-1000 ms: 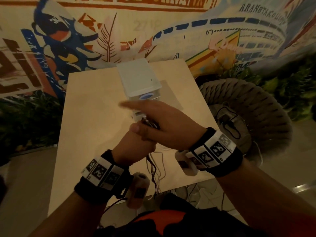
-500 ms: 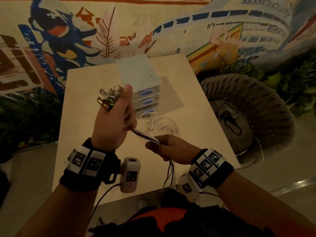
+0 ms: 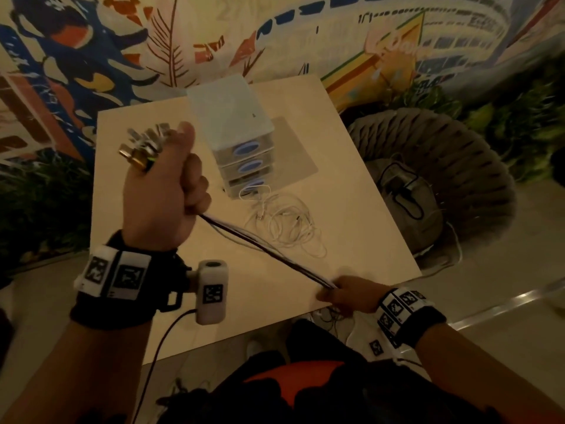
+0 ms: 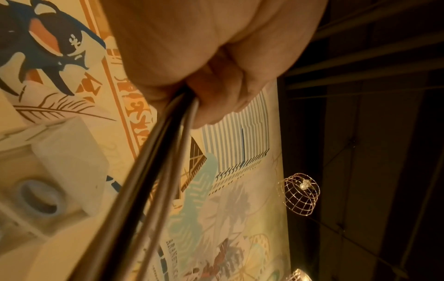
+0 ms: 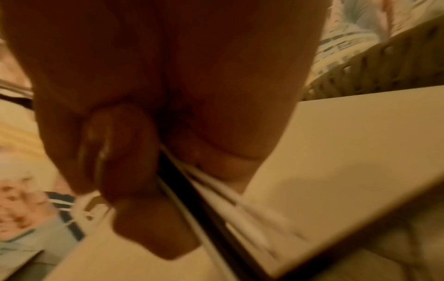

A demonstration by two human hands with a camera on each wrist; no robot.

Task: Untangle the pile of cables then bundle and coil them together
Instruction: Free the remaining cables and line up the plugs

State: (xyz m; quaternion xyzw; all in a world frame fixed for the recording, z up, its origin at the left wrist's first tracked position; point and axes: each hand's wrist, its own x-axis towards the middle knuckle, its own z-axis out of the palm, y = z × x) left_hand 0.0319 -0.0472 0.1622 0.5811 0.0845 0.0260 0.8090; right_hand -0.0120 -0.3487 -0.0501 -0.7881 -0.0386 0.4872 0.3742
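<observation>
My left hand (image 3: 166, 191) is raised over the table and grips a bundle of black and white cables (image 3: 263, 247), with their plugs (image 3: 143, 145) sticking out above the fist. The bundle runs taut, down and right, to my right hand (image 3: 342, 295), which grips it at the table's near edge. Past that hand the cables hang off the edge toward the floor. The left wrist view shows the cable bundle (image 4: 153, 163) leaving the fist (image 4: 211, 81). In the right wrist view the curled fingers (image 5: 125, 152) close round the cables (image 5: 192, 190). A loose tangle of white cables (image 3: 287, 221) lies on the table.
A white three-drawer box (image 3: 235, 133) stands at the back of the pale table (image 3: 351, 185), just behind the white tangle. A woven round chair (image 3: 452, 166) with a grey cushion and a black cord stands at the right. A painted wall is behind.
My hands have drawn apart: the left rose up and left with the plug ends, the right slid down the bundle to the table's near edge. The cables now stretch straight between them.
</observation>
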